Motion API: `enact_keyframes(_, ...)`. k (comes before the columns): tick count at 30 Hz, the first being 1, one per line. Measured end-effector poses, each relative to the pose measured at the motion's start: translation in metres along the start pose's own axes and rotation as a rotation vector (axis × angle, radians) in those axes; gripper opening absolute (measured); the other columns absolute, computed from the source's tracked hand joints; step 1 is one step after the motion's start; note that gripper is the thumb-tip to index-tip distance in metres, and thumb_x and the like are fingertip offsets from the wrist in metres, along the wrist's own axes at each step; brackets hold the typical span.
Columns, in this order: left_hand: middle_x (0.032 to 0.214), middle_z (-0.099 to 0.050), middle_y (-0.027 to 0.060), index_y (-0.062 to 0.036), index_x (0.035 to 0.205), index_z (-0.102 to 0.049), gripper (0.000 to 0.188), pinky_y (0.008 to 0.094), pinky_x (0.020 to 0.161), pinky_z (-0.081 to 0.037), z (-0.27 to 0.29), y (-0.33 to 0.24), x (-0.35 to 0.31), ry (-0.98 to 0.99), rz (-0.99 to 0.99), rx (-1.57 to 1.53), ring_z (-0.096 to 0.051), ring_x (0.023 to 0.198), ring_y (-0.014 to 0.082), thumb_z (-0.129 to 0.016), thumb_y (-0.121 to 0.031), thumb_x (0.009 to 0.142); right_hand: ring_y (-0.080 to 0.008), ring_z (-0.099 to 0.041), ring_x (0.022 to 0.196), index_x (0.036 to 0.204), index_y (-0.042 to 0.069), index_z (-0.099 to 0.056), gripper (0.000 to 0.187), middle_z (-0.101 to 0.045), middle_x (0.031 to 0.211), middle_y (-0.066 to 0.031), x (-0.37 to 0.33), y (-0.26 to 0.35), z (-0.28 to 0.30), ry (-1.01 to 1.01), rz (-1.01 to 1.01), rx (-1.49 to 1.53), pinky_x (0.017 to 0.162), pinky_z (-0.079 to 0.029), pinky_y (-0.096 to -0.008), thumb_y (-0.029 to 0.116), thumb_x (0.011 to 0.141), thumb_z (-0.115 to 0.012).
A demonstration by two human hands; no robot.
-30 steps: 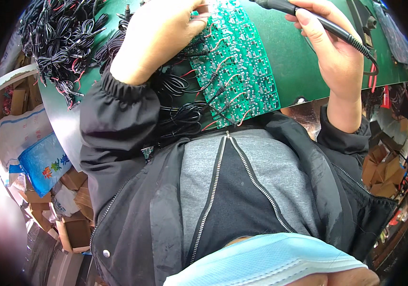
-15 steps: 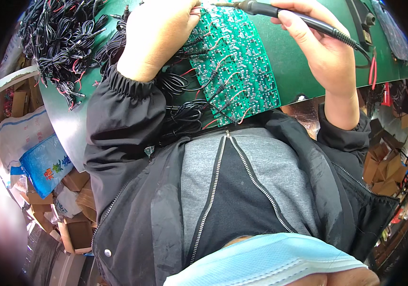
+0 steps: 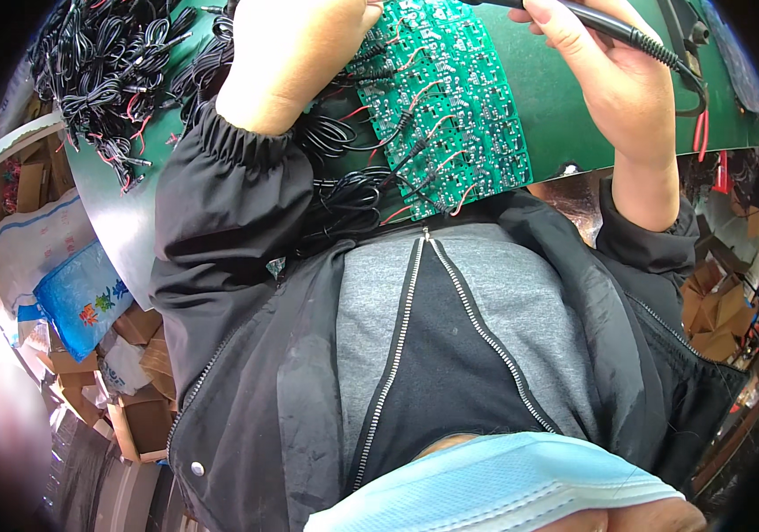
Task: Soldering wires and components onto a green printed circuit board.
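My right hand [image 3: 623,84] grips a soldering iron [image 3: 596,19] by its black handle, above the right side of a green circuit board panel [image 3: 486,115]. The iron's tip lies beyond the upper edge of the picture. My left hand [image 3: 304,53] is closed at the panel's upper left edge, its fingertips pinched around a thin wire that is mostly hidden. Along the panel's left side, several black cables [image 3: 344,199] are joined to the boards by short red and whitish wires [image 3: 446,129]. The panel is densely covered with small components.
A heap of coiled black cables [image 3: 113,80] with bare plugs lies at the left of the green table [image 3: 565,115]. A black stand [image 3: 685,27] and red leads [image 3: 701,133] are at the right. Cardboard boxes [image 3: 144,426] and a blue bag [image 3: 82,297] sit below left.
The view has shifted slightly, so the panel and hands appear a little higher. The soldering iron's tip, seen before near my left fingertips, is now out of the picture.
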State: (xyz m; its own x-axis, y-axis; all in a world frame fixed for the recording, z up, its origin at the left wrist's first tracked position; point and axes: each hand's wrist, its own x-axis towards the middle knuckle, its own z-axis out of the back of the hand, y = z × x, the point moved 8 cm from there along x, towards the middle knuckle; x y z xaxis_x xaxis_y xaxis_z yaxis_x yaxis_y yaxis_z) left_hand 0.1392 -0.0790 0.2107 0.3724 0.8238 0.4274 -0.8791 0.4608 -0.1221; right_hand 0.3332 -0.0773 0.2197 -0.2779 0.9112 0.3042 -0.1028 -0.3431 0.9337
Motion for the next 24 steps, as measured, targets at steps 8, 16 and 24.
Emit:
enact_keyframes(8,0.085,-0.064,0.0079,-0.0098,0.085,-0.068,0.007,0.0399,0.067,-0.054,0.000,0.000,-0.003,-0.028,-0.004,0.042,-0.067,0.077,0.0295,-0.069,-0.017,0.085,-0.0111,-0.066,0.091,0.112,-0.006,-0.068,0.016,-0.072,0.101,-0.0075,0.005,0.012,-0.004,0.093,-0.002,-0.255,0.080,-0.054,-0.0236,-0.002,0.096,-0.068)
enact_keyframes(16,0.085,-0.064,0.0085,-0.0093,0.087,-0.068,0.008,0.0399,0.068,-0.054,0.001,-0.001,-0.003,-0.042,-0.001,0.063,-0.066,0.078,0.0293,-0.068,-0.018,0.086,-0.0117,-0.067,0.091,0.113,-0.008,-0.067,0.017,-0.071,0.100,-0.0078,0.004,0.002,0.006,0.041,-0.034,-0.072,0.081,-0.054,-0.0231,-0.001,0.098,-0.067)
enact_keyframes(24,0.089,-0.065,0.0134,-0.0052,0.092,-0.067,0.013,0.0415,0.070,-0.054,0.006,0.003,0.002,-0.033,0.029,-0.102,-0.066,0.081,0.0335,-0.070,-0.016,0.085,-0.0114,-0.066,0.090,0.112,-0.006,-0.068,0.016,-0.071,0.099,-0.0072,0.004,0.003,0.003,0.002,-0.024,-0.108,0.080,-0.053,-0.0241,-0.001,0.097,-0.068)
